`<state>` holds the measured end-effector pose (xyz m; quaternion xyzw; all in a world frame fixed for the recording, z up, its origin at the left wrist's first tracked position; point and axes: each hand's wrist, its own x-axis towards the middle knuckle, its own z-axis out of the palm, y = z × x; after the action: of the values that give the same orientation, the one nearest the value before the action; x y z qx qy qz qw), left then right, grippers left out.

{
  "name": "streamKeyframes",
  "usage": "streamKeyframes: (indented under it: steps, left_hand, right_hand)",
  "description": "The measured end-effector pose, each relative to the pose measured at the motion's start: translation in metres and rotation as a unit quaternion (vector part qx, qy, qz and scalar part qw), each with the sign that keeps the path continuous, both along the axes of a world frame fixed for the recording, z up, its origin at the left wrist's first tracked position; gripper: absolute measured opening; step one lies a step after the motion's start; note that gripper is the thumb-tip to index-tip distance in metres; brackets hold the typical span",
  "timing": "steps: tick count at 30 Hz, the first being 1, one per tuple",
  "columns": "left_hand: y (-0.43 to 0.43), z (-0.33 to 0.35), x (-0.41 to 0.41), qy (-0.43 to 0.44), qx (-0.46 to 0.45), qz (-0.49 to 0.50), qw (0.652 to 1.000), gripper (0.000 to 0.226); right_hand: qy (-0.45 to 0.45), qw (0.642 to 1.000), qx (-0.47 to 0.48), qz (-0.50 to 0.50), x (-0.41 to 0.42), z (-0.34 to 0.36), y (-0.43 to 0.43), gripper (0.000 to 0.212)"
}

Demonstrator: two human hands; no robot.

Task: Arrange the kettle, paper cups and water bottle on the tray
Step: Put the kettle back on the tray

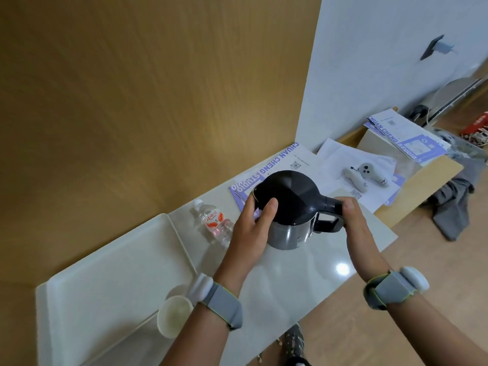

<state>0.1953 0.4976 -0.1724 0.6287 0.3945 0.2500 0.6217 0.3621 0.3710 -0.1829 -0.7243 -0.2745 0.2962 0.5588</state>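
- A white tray (111, 260) lies at the left on the pale counter (290, 281), against the wooden wall.
- A paper cup (175, 315) stands upright at the tray's near right edge.
- The water bottle (214, 221) lies on its side on the counter, just right of the tray.
- The left hand (253, 228) wraps around the kettle (290, 199), thumb on the black lid.
- The kettle is right of the tray, over the counter; its base may be slightly lifted.
- The right hand (353, 220) grips the kettle's handle.
- Printed leaflets (280, 162) and two grey controllers (367, 175) lie beyond.
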Motion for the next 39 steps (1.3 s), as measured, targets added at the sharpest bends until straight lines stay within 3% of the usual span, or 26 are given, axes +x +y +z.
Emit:
streamKeyframes:
  steps: [10,18,20,30,39]
  left_hand:
    - [0.028,0.026,-0.043,0.011,-0.005,0.085,0.996,0.021]
    - [0.045,0.027,-0.1,-0.021,-0.042,0.179,0.983,0.038]
    - [0.049,0.029,-0.113,-0.021,-0.036,0.199,0.979,0.032]
    - [0.05,0.026,-0.189,-0.034,-0.031,0.294,0.955,0.039]
    - [0.052,0.021,-0.235,-0.038,-0.025,0.358,0.933,0.028]
  right_hand:
    - [0.006,0.997,-0.008,0.075,-0.03,0.018,0.052,0.046]
    - [0.026,0.986,0.017,0.167,-0.077,0.023,0.095,0.077]
    - [0.029,0.982,0.02,0.187,-0.088,0.023,0.104,0.08]
    - [0.041,0.964,0.014,0.263,-0.153,0.019,0.144,0.052]
    - [0.053,0.948,0.0,0.313,-0.2,0.013,0.165,0.045]
